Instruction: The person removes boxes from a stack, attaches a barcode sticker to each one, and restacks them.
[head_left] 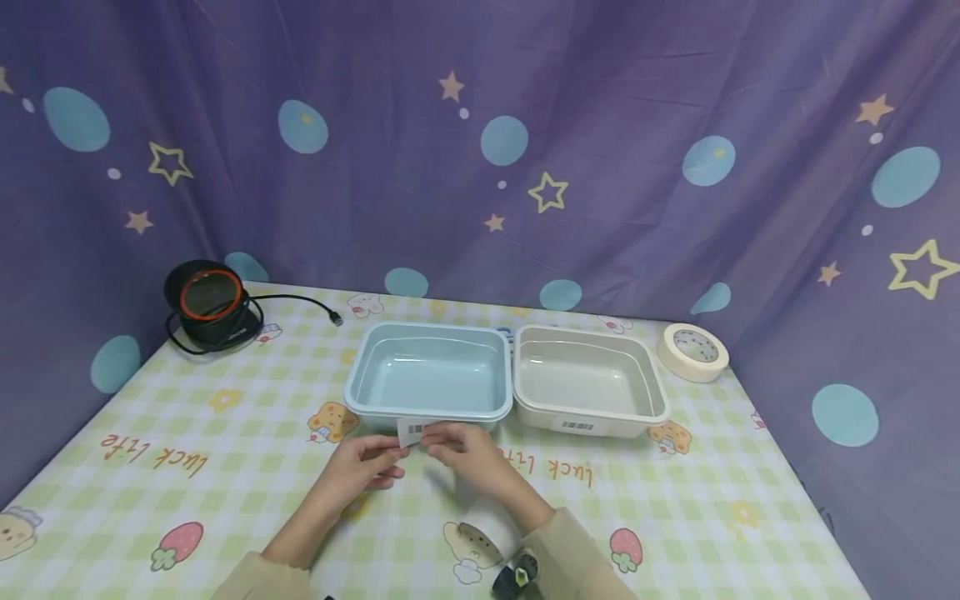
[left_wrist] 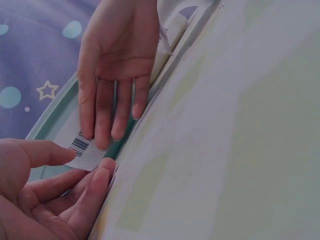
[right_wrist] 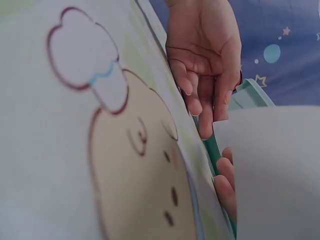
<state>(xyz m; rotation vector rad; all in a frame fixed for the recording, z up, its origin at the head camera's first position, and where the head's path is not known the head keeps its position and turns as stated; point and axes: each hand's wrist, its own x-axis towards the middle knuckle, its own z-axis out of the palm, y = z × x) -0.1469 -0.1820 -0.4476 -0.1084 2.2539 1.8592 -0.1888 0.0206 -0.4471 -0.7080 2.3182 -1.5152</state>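
A white barcode label lies at the front of a light blue plastic tub, its lower edge overhanging the tub's side. My left hand holds the label's left edge and lower corner by the fingertips, clearest in the left wrist view. From the right, my right hand holds the other side, its fingertips covering part of the barcode. Beneath my right forearm hangs curled white paper, which blocks much of the right wrist view.
Right beside the blue tub stands a grey-white tub with its own front barcode label. A roll of cream tape sits at the table's right rear. At the left rear is a black device with a cable. A purple curtain backs the table.
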